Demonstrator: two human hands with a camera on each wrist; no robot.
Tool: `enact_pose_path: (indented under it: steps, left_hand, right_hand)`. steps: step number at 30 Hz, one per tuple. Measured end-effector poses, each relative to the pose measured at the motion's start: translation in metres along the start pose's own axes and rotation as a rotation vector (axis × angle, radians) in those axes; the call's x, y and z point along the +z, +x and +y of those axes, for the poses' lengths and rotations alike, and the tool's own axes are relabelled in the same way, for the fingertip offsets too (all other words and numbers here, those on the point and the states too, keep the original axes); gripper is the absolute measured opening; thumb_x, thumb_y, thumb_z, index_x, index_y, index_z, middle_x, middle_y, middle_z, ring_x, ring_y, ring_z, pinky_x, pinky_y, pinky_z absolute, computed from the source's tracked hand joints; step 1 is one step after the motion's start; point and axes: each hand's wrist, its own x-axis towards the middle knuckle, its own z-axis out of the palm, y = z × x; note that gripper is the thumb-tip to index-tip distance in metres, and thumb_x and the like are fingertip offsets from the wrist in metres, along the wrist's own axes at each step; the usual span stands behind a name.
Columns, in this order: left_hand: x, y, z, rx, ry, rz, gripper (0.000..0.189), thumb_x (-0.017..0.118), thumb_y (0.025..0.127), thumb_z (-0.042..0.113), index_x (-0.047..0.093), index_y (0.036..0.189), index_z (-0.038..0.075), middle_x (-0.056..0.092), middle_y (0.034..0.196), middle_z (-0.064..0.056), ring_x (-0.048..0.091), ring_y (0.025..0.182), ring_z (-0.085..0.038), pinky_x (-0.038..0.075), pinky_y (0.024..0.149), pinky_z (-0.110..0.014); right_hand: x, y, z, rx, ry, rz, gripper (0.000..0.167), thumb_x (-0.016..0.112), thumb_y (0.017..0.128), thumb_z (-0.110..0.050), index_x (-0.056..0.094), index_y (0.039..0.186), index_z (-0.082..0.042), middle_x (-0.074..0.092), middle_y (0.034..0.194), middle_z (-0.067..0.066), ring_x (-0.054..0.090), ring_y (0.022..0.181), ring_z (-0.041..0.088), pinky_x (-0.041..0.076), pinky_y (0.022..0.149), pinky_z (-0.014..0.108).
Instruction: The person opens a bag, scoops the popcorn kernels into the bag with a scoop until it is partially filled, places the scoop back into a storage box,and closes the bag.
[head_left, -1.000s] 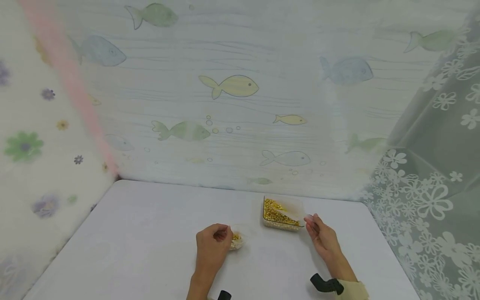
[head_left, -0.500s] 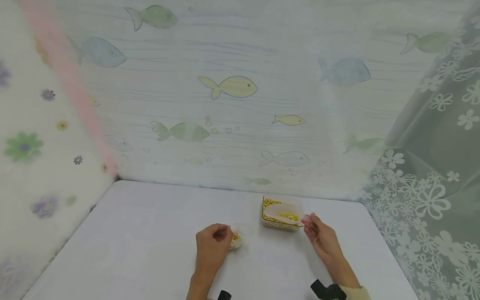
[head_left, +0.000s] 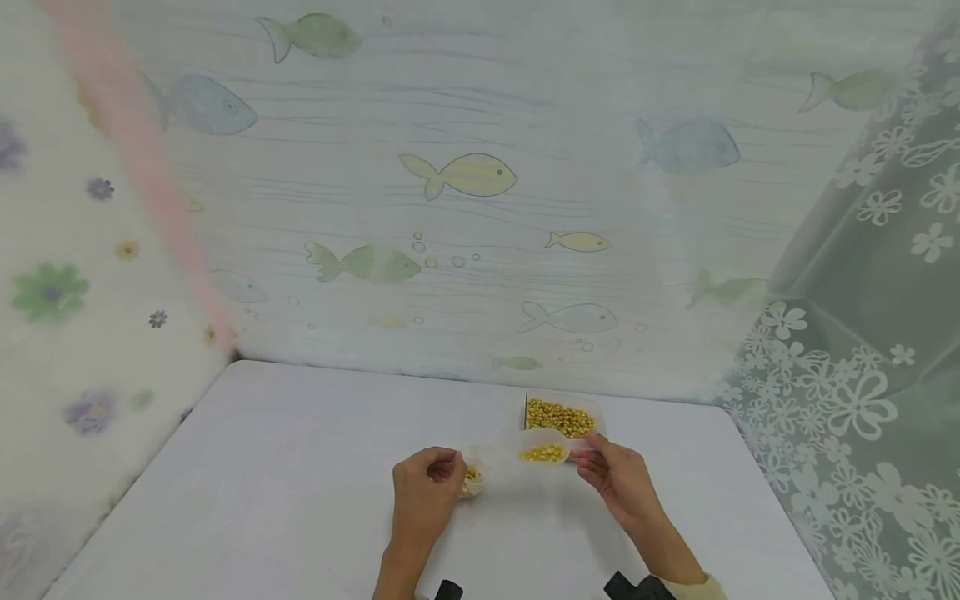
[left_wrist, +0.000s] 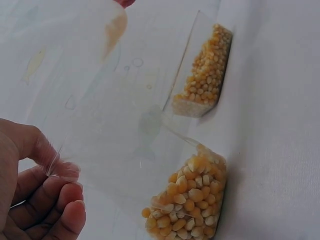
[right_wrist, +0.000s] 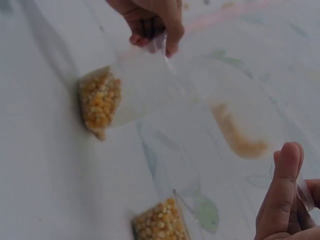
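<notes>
My left hand (head_left: 427, 492) pinches the top edge of a clear plastic bag (left_wrist: 187, 202) whose bottom holds yellow corn kernels and stands on the table. My right hand (head_left: 618, 483) grips the handle of a translucent scoop (head_left: 542, 435) carrying a load of corn kernels. In the head view the scoop overlaps the near side of the clear container, its tip pointing left toward the bag. The right wrist view shows the kernels as a shadowed patch through the scoop (right_wrist: 240, 132), level with the bag's mouth.
A clear rectangular container (left_wrist: 192, 107) of corn kernels stands behind the bag, toward the right. The white table (head_left: 300, 467) runs back to a fish-patterned curtain (head_left: 450, 275). A flowered grey drape (head_left: 862, 392) hangs at the right.
The scoop has come up out of the container's corn, now loaded, and shifted left and nearer with my right hand. My left hand keeps its place at the bag.
</notes>
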Motion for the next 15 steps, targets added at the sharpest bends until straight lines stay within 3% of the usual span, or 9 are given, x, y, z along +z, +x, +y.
enact_pose_path:
  steps: [7, 15]
  left_hand:
    - [0.000, 0.000, 0.001, -0.006, -0.015, -0.004, 0.006, 0.074, 0.081, -0.007, 0.075, 0.080, -0.001, 0.067, 0.068, 0.002, 0.058, 0.060, -0.004, 0.053, 0.056, -0.023]
    - [-0.001, 0.000, 0.003, 0.002, -0.011, -0.005, 0.006, 0.074, 0.081, -0.006, 0.075, 0.079, 0.000, 0.066, 0.068, 0.002, 0.059, 0.060, -0.005, 0.054, 0.056, -0.023]
  right_hand:
    - [0.020, -0.008, -0.008, -0.117, -0.178, 0.004, 0.030, 0.059, 0.103, -0.015, 0.070, 0.110, 0.013, 0.076, 0.079, 0.009, 0.074, 0.070, 0.016, 0.061, 0.069, 0.028]
    - [0.034, -0.022, -0.018, -0.283, -0.277, -0.050, 0.028, 0.064, 0.100, -0.011, 0.070, 0.106, 0.016, 0.076, 0.080, 0.017, 0.074, 0.066, 0.021, 0.062, 0.066, 0.033]
